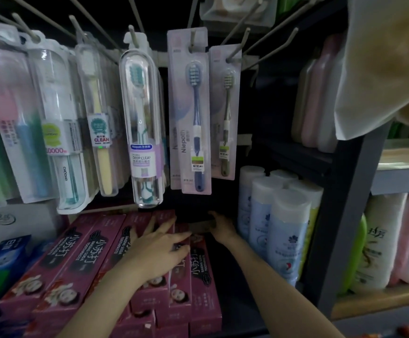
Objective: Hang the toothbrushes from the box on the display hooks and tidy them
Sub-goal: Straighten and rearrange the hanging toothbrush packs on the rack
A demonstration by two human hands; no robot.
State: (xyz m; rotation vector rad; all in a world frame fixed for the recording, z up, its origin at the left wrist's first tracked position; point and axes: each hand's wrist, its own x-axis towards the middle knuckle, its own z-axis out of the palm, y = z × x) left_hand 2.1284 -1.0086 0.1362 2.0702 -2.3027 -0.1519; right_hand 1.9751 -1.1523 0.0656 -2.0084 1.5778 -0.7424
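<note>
The tidying step is judged in hand: left hand [161, 250] fingers are spread flat on the pink boxes [81, 262], right hand [223, 228] fingers are curled into the dark gap beyond, their grip indeterminable, toothbrushes [193, 113] hung on hooks [192, 37] above the fingers; a straightening push is next required.

gap: dark slot between pink toothpaste boxes [115, 254] and blue-white bottles [279, 230], both hands reach in | overhead: hanging toothbrush packs [190, 113] limit clearance | right: grey shelf post [340, 215] blocks
</note>
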